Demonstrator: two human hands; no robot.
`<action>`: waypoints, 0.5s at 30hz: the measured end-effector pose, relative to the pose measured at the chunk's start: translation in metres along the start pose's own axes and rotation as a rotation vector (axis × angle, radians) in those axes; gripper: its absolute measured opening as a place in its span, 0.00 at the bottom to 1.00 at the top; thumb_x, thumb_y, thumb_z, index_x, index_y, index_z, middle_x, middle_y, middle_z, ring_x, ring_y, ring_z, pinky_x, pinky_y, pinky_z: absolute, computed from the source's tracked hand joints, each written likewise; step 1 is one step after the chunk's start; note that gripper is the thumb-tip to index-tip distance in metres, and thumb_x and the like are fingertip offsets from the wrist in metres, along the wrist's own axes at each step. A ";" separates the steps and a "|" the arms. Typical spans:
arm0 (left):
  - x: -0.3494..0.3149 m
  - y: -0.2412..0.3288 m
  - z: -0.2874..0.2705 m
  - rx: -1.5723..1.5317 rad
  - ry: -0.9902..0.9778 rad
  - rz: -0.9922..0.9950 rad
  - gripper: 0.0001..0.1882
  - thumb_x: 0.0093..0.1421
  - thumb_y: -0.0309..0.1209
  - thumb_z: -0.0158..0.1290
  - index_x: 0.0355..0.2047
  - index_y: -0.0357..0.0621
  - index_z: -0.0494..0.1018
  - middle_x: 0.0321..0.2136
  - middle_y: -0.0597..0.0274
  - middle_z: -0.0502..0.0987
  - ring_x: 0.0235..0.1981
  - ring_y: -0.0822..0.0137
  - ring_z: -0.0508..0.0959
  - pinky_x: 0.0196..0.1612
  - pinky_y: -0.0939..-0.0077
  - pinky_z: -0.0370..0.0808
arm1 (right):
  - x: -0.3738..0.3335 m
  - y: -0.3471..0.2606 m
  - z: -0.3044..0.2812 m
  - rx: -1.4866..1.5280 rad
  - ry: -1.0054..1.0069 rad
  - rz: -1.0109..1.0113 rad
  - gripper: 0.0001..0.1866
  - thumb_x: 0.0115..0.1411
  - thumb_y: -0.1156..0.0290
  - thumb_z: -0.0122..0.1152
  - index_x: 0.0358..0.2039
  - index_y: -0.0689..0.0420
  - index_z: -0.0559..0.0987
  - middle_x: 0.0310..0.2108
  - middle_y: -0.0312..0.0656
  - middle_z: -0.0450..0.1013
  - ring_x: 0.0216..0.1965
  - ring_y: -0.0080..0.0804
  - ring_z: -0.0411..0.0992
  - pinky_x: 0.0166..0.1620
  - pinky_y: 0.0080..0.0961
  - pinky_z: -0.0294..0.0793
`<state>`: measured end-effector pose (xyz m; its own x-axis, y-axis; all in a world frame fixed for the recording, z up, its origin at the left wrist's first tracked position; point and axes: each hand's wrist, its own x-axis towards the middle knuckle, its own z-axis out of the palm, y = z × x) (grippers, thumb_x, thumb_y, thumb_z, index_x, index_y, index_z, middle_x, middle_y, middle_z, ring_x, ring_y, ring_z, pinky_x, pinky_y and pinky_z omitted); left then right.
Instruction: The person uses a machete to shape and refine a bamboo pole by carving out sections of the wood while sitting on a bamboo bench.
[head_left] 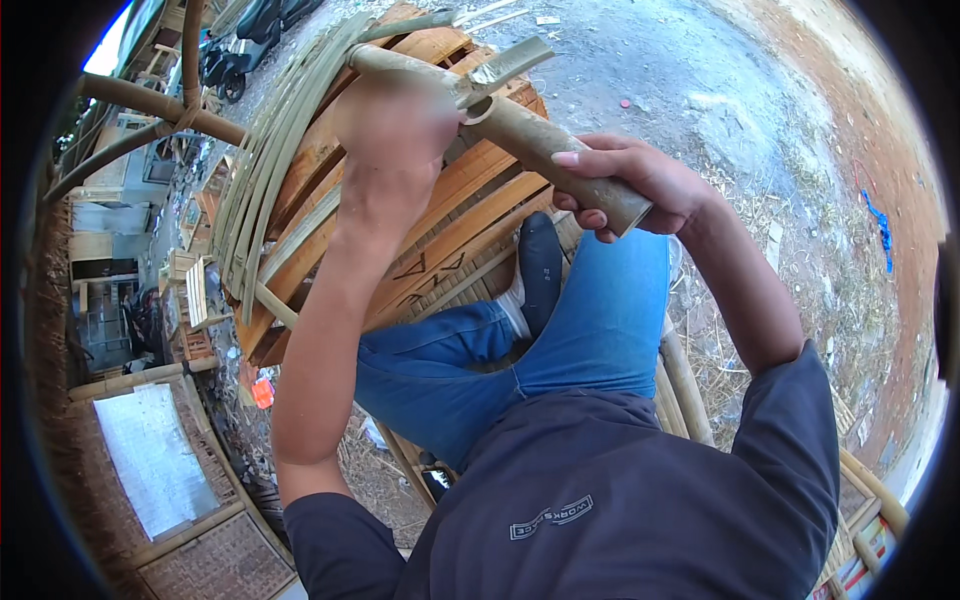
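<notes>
My right hand (640, 180) is wrapped round the near end of a bamboo tube (535, 143), with the thumb along its top. The tube slants up to the left, and a round opening shows at its far end. My left hand (392, 135) is smeared by blur, but its outline is a compact, closed fist; what it grips is hidden. Beside it, a shiny, flat, grey-green piece (508, 70) sticks out up to the right; I cannot tell whether it is a blade or split bamboo. Another bamboo length (400, 64) runs behind the left hand.
Under my hands lies a stack of orange-brown wooden planks (445, 235). Long thin bamboo strips (285, 160) bend along its left side. My legs in blue jeans (600, 310) are folded close by. Bamboo poles (190, 110) stand at upper left, and a blue scrap (880, 228) lies on the ground right.
</notes>
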<state>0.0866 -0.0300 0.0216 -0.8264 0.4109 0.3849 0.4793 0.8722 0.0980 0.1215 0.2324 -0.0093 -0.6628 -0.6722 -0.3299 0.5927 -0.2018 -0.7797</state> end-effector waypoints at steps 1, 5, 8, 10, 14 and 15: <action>0.001 -0.002 -0.001 -0.001 -0.003 0.003 0.20 0.70 0.47 0.47 0.39 0.40 0.70 0.32 0.49 0.76 0.33 0.43 0.80 0.33 0.50 0.76 | -0.001 0.000 -0.005 0.013 -0.003 -0.009 0.30 0.63 0.57 0.64 0.55 0.64 0.65 0.32 0.39 0.71 0.25 0.19 0.72 0.23 0.19 0.76; 0.001 -0.005 -0.001 -0.062 -0.013 0.036 0.18 0.70 0.45 0.47 0.37 0.39 0.68 0.30 0.45 0.76 0.33 0.39 0.77 0.31 0.48 0.73 | -0.017 -0.009 -0.015 -0.033 0.051 -0.030 0.29 0.63 0.56 0.63 0.54 0.63 0.66 0.30 0.39 0.71 0.23 0.17 0.72 0.21 0.16 0.74; -0.001 -0.006 0.006 -0.062 -0.026 0.049 0.19 0.69 0.45 0.49 0.37 0.39 0.68 0.29 0.46 0.76 0.32 0.40 0.79 0.30 0.49 0.75 | -0.023 -0.009 -0.024 -0.055 0.033 -0.035 0.29 0.64 0.54 0.62 0.54 0.64 0.67 0.31 0.39 0.72 0.22 0.17 0.72 0.20 0.16 0.74; -0.003 -0.004 0.009 -0.084 -0.038 0.052 0.19 0.69 0.45 0.49 0.36 0.39 0.68 0.28 0.46 0.76 0.32 0.40 0.79 0.31 0.49 0.75 | -0.024 -0.009 -0.024 -0.094 0.053 -0.032 0.29 0.64 0.54 0.62 0.54 0.65 0.67 0.30 0.39 0.71 0.22 0.17 0.73 0.20 0.16 0.74; -0.004 0.000 0.009 -0.063 -0.069 0.028 0.19 0.69 0.44 0.50 0.34 0.37 0.68 0.27 0.45 0.76 0.31 0.41 0.79 0.33 0.50 0.75 | -0.021 -0.015 -0.013 -0.137 0.102 -0.026 0.26 0.65 0.56 0.61 0.53 0.63 0.66 0.30 0.40 0.71 0.20 0.19 0.71 0.17 0.18 0.74; -0.004 0.001 0.007 -0.077 -0.094 -0.002 0.19 0.69 0.44 0.50 0.34 0.36 0.68 0.27 0.45 0.77 0.31 0.41 0.79 0.33 0.51 0.75 | -0.018 -0.017 -0.011 -0.189 0.092 -0.024 0.27 0.65 0.57 0.61 0.53 0.63 0.66 0.30 0.40 0.72 0.20 0.19 0.72 0.17 0.18 0.75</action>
<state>0.0883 -0.0287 0.0135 -0.8496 0.4358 0.2973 0.4963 0.8513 0.1704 0.1183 0.2559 0.0036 -0.7199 -0.5992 -0.3504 0.4854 -0.0738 -0.8712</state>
